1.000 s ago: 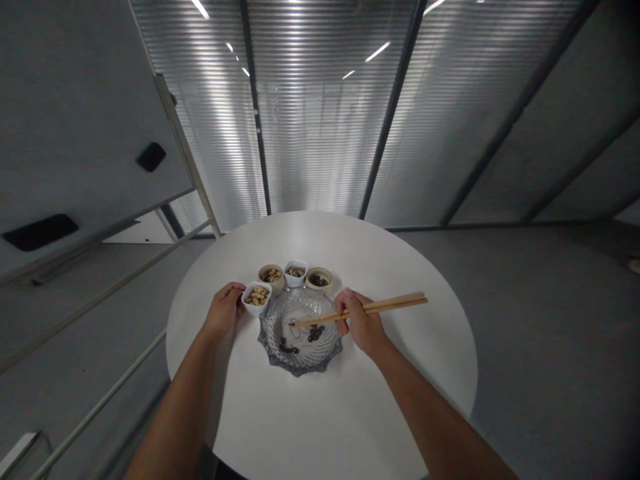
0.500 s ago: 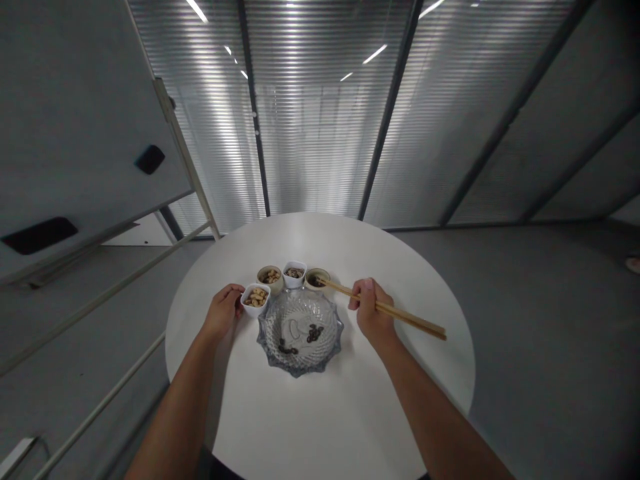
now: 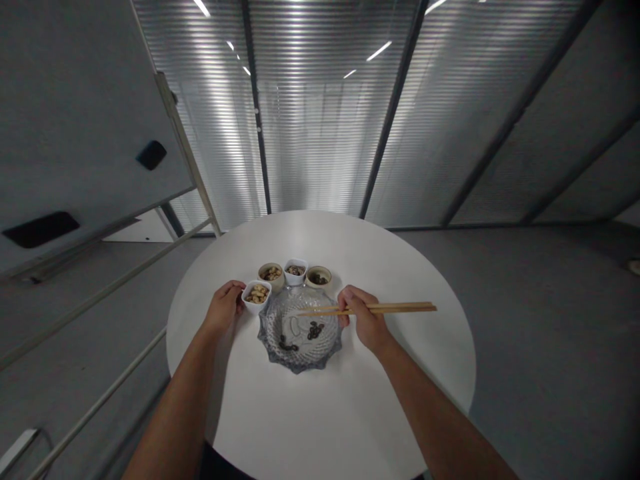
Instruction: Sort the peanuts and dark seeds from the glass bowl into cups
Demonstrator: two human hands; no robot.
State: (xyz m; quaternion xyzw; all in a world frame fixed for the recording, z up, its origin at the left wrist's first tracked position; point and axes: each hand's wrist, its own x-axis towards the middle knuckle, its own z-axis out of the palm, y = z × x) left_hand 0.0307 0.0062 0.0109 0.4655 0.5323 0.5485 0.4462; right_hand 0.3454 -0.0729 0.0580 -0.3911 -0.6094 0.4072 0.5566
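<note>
My right hand (image 3: 364,312) is closed around a pair of wooden chopsticks (image 3: 400,307). Their thin tips reach over a clear scalloped glass plate (image 3: 300,363); whether they pinch anything is too small to tell. Two clusters of dark seeds (image 3: 315,330) lie on the plate. My left hand (image 3: 224,308) has its fingers curled against the left side of a small white bowl (image 3: 257,307) of nuts, partly hidden by the bowl. Behind the plate stand a beige bowl of nuts (image 3: 271,273), a white bowl of striped seeds (image 3: 296,270) and a beige bowl of dark seeds (image 3: 319,277).
Everything stands on a round white table (image 3: 330,427). A wheeled whiteboard or panel (image 3: 90,120) with a metal frame is at the left. Glass partitions with blinds (image 3: 320,133) rise behind the table.
My right hand has drawn the chopsticks from the right beige bowl toward me, so the tips are now over the glass plate. My left hand stays at the white bowl.
</note>
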